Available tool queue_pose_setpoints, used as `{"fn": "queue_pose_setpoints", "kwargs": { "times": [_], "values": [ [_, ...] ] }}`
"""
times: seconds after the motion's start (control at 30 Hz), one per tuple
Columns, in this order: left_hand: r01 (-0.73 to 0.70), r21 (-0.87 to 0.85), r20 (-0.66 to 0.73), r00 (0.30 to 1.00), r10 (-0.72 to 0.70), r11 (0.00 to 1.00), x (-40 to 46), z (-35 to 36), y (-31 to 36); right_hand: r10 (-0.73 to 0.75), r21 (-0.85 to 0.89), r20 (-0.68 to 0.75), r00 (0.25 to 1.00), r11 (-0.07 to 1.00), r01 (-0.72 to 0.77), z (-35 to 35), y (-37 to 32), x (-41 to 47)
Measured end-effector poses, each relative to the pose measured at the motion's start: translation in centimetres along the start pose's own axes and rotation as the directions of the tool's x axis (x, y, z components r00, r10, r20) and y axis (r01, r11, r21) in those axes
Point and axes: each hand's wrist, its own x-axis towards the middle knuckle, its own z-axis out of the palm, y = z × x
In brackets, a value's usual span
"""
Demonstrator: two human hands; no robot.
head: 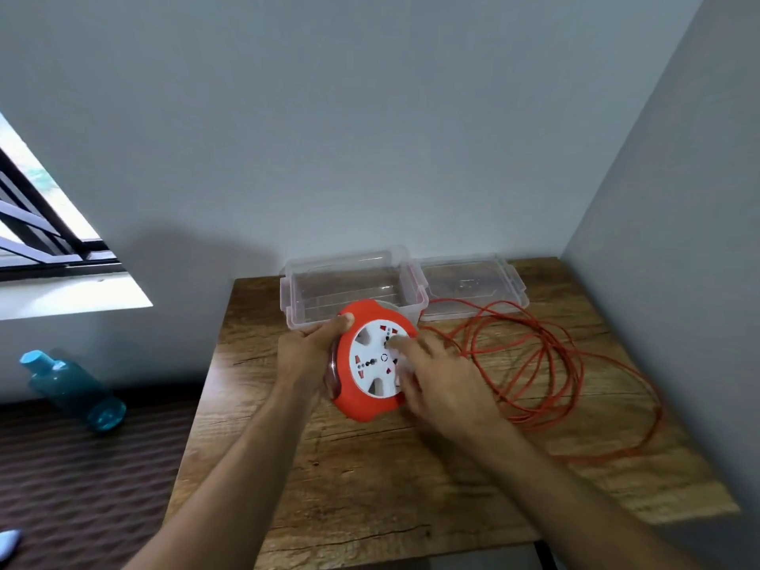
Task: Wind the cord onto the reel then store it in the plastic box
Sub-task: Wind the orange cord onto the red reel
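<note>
Left hand (306, 355) clamped on round orange-and-white plastic reel (372, 359), steadying it; right hand (436, 380) loosely open on its face, probably for turning, thin orange cord (547, 364) loose beyond.

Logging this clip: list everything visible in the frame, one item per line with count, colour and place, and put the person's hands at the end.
reel: one, orange rim with white socket face, held above the table's middle, in front of the box
cord: one, orange, loose loops on the table's right half, mostly unwound
plastic box: one, clear, open and empty, at the table's back edge by the wall
lid: one, clear, lying flat just right of the box
table: one, brown wood grain, set in the room's corner
bottle: one, teal, on the dark floor to the left
window: one, dark frame, far left
left hand: grip on the reel's left rim
right hand: blurred, fingers on the reel's white face
</note>
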Motion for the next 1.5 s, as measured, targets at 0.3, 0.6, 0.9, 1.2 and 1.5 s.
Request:
{"fn": "queue_pose_setpoints", "kwargs": {
  "times": [0.3,0.6,0.9,1.2,1.5],
  "values": [
    [-0.015,0.300,0.138,0.990,-0.028,0.954,0.6,-0.8,2.3,-0.558,-0.202,0.292,0.776,0.757,0.621,-1.8,1.3,2.4],
    [-0.036,0.475,0.199,0.978,-0.067,0.879,1.6,-0.8,4.4,-0.650,-0.306,0.372,0.662,0.588,0.749,-3.8,0.4,4.8],
    [-0.132,0.234,0.080,0.990,0.116,0.963,1.2,-0.9,4.4,-0.310,-0.253,0.144,0.940,0.907,0.337,-1.9,-1.3,4.8],
    [-0.198,-0.042,-0.061,0.979,0.195,0.979,0.3,0.6,0.8,0.530,0.763,0.567,0.630,-0.051,-0.644,-0.5,-6.0,5.7],
    [-0.215,0.143,-0.017,0.975,0.219,0.966,-0.9,0.9,-1.2,0.449,0.735,0.640,0.624,-0.118,-0.668,-0.4,-5.3,3.2]
  ]
}}
